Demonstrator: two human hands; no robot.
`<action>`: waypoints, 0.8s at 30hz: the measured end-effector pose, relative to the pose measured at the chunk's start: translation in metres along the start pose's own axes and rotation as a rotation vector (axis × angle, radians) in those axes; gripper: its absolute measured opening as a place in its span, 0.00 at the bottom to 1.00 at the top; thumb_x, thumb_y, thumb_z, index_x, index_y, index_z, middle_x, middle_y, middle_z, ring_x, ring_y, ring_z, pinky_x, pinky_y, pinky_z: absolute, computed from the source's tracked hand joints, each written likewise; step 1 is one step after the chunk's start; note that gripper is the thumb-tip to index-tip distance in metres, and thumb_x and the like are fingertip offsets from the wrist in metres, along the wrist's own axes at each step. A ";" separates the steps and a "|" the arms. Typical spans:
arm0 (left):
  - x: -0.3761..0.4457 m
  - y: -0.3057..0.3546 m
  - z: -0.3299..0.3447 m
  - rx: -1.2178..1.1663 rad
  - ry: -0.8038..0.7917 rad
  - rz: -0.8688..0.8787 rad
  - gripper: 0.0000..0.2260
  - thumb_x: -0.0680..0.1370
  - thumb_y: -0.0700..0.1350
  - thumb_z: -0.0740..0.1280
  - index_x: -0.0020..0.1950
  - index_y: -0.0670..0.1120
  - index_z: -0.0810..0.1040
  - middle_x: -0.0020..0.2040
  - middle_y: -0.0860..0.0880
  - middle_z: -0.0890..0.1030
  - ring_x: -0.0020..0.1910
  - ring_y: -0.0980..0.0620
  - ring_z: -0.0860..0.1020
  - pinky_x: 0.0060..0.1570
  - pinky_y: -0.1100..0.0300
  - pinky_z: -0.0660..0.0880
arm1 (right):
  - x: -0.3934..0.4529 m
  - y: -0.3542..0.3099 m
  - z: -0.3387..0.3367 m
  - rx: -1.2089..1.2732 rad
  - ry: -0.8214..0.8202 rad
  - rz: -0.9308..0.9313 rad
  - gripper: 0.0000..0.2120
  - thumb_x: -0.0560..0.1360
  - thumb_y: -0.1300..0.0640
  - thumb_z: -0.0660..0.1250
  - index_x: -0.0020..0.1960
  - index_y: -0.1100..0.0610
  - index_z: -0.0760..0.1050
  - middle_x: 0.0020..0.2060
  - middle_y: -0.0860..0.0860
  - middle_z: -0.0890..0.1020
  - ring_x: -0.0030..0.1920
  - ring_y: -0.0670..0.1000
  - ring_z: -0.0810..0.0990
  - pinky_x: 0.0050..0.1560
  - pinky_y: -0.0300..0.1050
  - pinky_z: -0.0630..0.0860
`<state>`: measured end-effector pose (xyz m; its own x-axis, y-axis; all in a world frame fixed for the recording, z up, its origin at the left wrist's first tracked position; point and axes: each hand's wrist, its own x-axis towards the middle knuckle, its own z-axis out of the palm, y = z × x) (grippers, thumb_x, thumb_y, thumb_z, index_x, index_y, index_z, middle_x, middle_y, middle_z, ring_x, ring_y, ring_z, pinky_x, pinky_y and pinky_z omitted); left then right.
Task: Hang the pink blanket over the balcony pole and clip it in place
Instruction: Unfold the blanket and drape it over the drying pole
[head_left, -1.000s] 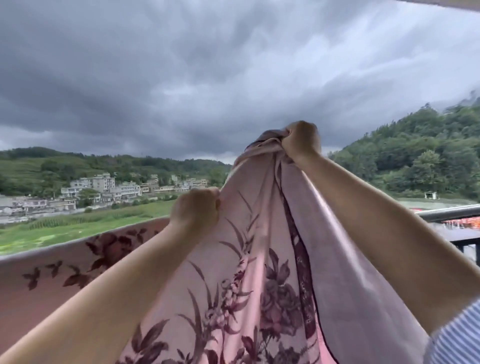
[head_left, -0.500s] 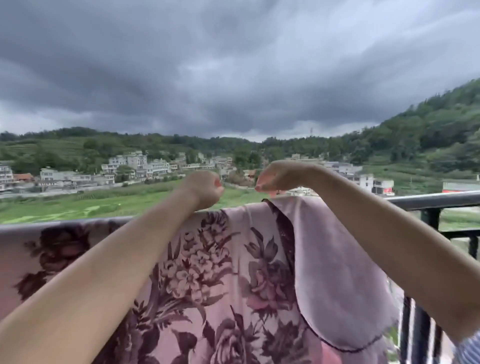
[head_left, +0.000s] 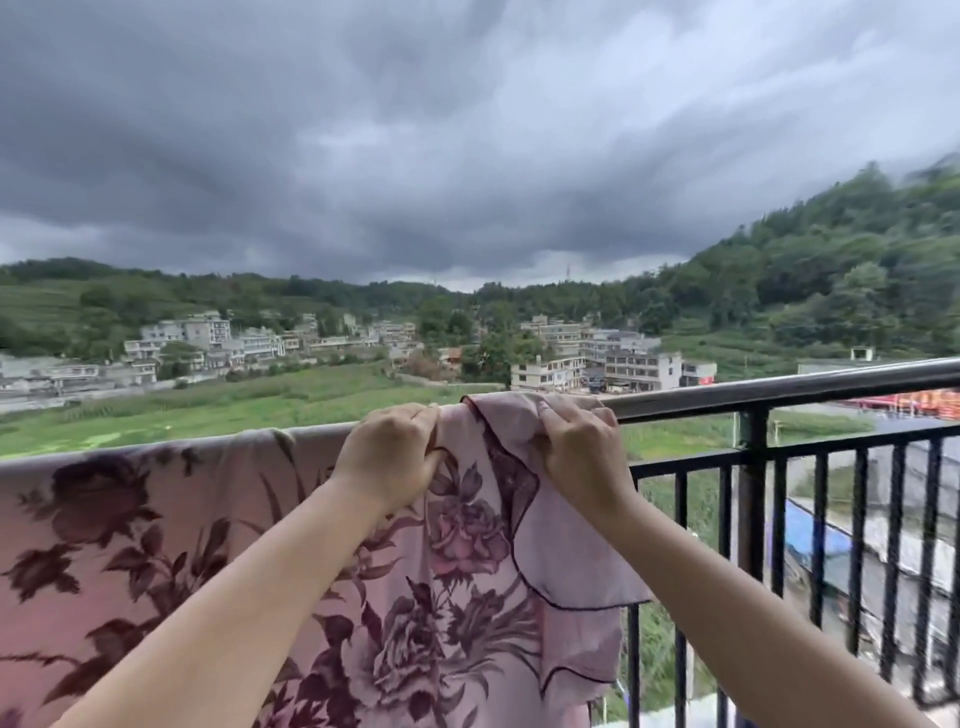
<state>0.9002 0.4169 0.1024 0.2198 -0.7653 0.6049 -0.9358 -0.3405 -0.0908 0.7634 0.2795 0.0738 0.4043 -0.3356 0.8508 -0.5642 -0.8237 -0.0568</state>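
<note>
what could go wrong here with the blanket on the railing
1. No clip is in view yet, so only the left hand and right hand pin the pink blanket to the pole; letting go may let it slide off.
2. The folded corner at the blanket's right end looks loose and could catch wind.
3. Dark clouds suggest rain could wet it.

From my feed, heavy grey clouds (head_left: 415, 156) fill the sky at twelve o'clock. A village (head_left: 597, 358) sits mid-frame among green fields (head_left: 234, 410). A wooded hill (head_left: 831, 275) rises at two o'clock. Black railing bars (head_left: 821, 525) stand at four o'clock under flat, dull daylight.
</note>
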 end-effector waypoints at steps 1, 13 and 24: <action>0.000 -0.001 -0.002 0.014 -0.012 -0.002 0.22 0.76 0.48 0.61 0.69 0.42 0.65 0.67 0.45 0.73 0.65 0.46 0.71 0.66 0.54 0.68 | 0.003 -0.001 -0.004 -0.007 0.014 -0.025 0.11 0.58 0.60 0.76 0.40 0.61 0.82 0.37 0.54 0.86 0.35 0.55 0.84 0.35 0.42 0.79; 0.038 0.039 -0.015 0.093 0.029 -0.114 0.23 0.74 0.59 0.63 0.61 0.45 0.71 0.56 0.45 0.77 0.52 0.48 0.76 0.53 0.55 0.75 | 0.119 0.036 -0.034 0.300 -0.074 0.193 0.11 0.71 0.70 0.57 0.48 0.66 0.76 0.47 0.62 0.81 0.50 0.60 0.77 0.43 0.45 0.72; 0.172 0.051 -0.028 -0.075 0.410 -0.330 0.09 0.77 0.39 0.57 0.47 0.36 0.75 0.45 0.34 0.80 0.45 0.38 0.79 0.44 0.50 0.75 | 0.279 0.084 0.015 0.328 -0.231 -0.052 0.21 0.71 0.61 0.59 0.64 0.60 0.64 0.60 0.62 0.74 0.61 0.60 0.72 0.58 0.47 0.69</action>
<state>0.8823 0.2829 0.2237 0.3943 -0.3429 0.8526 -0.8557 -0.4753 0.2045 0.8397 0.1094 0.2983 0.5984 -0.3524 0.7196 -0.2939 -0.9320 -0.2120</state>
